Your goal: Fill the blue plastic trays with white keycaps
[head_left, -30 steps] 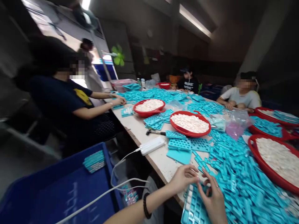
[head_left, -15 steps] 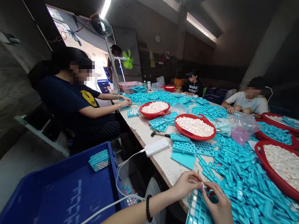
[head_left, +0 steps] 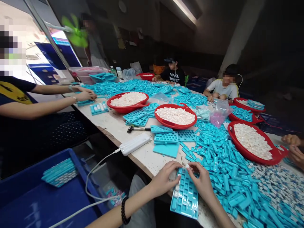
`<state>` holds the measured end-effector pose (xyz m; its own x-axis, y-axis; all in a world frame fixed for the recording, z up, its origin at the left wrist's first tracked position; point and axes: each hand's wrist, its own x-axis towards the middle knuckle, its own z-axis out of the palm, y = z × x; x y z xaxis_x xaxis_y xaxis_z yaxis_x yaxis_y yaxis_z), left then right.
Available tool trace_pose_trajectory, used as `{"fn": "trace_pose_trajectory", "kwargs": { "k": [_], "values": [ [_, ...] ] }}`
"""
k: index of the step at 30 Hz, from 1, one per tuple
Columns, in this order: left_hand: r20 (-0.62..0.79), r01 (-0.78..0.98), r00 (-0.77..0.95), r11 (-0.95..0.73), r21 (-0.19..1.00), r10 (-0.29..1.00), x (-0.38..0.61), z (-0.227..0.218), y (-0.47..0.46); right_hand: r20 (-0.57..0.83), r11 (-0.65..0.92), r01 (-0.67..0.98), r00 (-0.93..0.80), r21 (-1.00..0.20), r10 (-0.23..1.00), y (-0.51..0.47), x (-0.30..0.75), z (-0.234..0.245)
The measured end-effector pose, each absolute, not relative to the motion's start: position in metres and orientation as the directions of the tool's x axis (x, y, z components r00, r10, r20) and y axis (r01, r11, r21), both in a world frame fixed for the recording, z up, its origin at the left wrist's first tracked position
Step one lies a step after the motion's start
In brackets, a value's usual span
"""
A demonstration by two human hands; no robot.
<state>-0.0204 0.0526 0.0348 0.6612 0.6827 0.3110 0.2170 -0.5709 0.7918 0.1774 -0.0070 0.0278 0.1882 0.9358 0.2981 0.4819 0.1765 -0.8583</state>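
Note:
A turquoise plastic panel with rows of rectangular openings (head_left: 187,198) lies tilted at the table's near edge, between my hands. Small white caps (head_left: 176,187) fill part of its left column. My left hand (head_left: 166,178) is curled over the panel's upper left side, thumb and fingers closed on it. At the panel's top edge, my right hand (head_left: 201,180) pinches one small white cap (head_left: 187,166) between thumb and forefinger. The fingers partly cover the upper openings.
Loose turquoise pieces (head_left: 220,171) are heaped to the right. Red baskets of white caps (head_left: 175,115) stand beyond, near stacked panels (head_left: 166,137), a hammer (head_left: 137,128) and a white power bank (head_left: 135,144) with its cable. A blue crate (head_left: 21,202) sits lower left. Co-workers sit around the table.
The view has swung right, bringing another person's hands in at the right edge. My hands have come down onto the panel's top, and more of the panel shows.

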Motion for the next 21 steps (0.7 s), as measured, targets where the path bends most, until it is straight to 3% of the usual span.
{"fn": "trace_pose_trajectory", "kwargs": {
  "k": [7,21],
  "values": [
    [0.438,0.272,0.641,-0.720,0.638,0.630,-0.020,0.023,0.044,0.293,0.224,0.508,0.060,-0.832,0.954,-0.005,0.176,0.027],
    [0.425,0.255,0.716,-0.774,0.579,0.554,-0.017,0.012,0.046,0.242,0.189,0.554,0.023,-0.811,0.970,-0.002,0.182,0.030]
  ]
}}
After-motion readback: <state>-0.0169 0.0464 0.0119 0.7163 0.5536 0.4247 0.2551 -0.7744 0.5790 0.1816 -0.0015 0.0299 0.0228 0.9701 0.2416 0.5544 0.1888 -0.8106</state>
